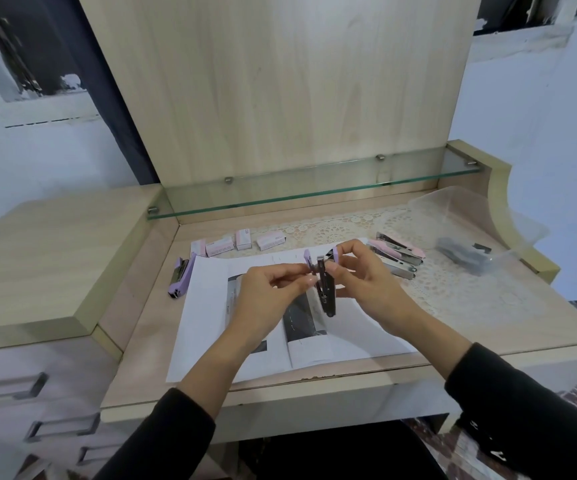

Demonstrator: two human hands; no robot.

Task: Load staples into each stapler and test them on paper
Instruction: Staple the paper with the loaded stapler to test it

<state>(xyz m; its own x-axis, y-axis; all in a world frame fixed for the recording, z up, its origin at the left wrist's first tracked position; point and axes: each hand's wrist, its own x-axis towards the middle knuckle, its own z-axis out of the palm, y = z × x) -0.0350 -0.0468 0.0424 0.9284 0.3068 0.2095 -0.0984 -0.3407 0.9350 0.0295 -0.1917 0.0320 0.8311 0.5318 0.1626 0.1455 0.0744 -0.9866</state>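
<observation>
Lilac stapler (325,289): held up above the paper (207,306), hinged open. The dark metal magazine hangs down and the lilac parts are at the top.
Left hand (273,284): thumb and forefinger curled in a pinch on the upper left lilac part of the stapler. The other fingers are folded under.
Right hand (361,277): thumb and forefinger pinch the upper right lilac cover, with the remaining fingers loosely bent behind it.
Staple strip: too small to tell whether one is between the fingers or already in the magazine.
Step in hand: judged to be loading, or checking the open magazine. No test on the paper is under way.
Next move calls for: a strip seated straight in the channel and the cover closed until it latches. The stapler then goes down over a sheet edge and is pressed.
Staplers, lilac: two. One is in the hands; the second lilac stapler (181,277) lies just off the paper's left edge.
Staplers, pink: the pink staplers (397,252) lie opened to the right on the lace mat (332,232). There are at least two, but they overlap, so no exact count.
Staple boxes (243,239): four, in a row beyond the paper.
Paper: several printed sheets, overlapping; number unclear.
Plastic tub (481,211): one, clear, at the far right, with dark items inside that cannot be identified.
Desk (314,386): light wood, with one glass shelf (314,192) at the back.
</observation>
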